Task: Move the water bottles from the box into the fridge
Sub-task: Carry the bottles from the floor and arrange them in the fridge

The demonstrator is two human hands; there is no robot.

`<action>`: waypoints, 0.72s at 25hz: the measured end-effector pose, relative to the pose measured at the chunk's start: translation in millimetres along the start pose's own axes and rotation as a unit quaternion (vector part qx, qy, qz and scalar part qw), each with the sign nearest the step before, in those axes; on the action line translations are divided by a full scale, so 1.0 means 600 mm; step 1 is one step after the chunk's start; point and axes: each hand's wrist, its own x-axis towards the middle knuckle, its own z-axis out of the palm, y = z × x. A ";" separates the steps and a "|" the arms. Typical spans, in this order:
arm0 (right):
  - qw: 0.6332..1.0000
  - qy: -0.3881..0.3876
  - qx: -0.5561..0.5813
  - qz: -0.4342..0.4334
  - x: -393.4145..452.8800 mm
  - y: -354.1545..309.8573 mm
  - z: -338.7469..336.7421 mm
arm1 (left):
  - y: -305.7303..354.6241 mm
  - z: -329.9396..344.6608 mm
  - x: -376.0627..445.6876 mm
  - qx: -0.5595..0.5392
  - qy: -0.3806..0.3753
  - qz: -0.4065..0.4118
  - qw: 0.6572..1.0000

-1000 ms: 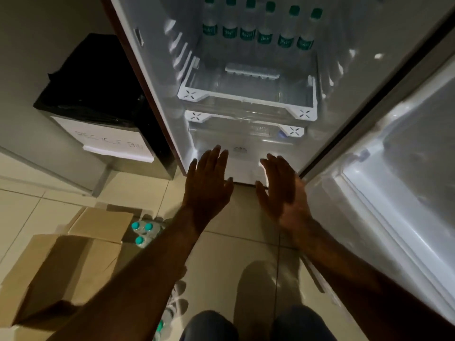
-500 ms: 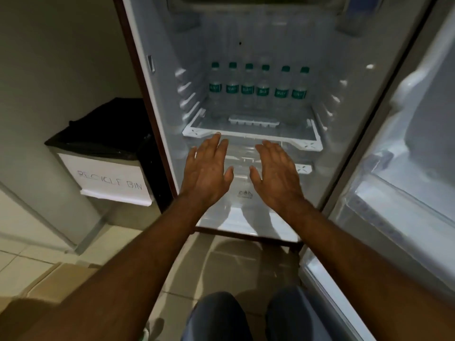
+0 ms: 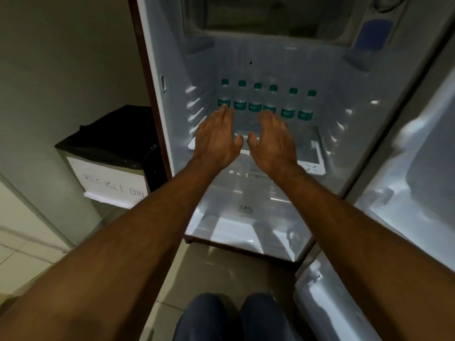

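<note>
- my left hand is stretched into the open fridge, fingers straight and together, holding nothing.
- my right hand is beside it, thumbs nearly meeting, fingers relaxed and slightly bent, also empty.
- six water bottles with green caps stand upright in a row at the back of a white shelf, just past my fingertips; i can't tell if my left fingers touch the leftmost one.
- a bin labelled "recycle bin", lined with a black bag, sits left of the fridge.
- the fridge door hangs open on the right.
</note>
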 end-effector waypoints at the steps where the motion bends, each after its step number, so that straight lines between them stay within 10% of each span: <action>1: 1.000 -0.010 0.005 0.015 0.017 0.003 0.016 | -0.010 0.011 0.014 -0.004 -0.004 -0.007 1.000; 18: 0.999 -0.041 0.011 0.022 0.285 0.045 0.200 | -0.189 0.150 0.205 -0.136 -0.008 -0.077 0.988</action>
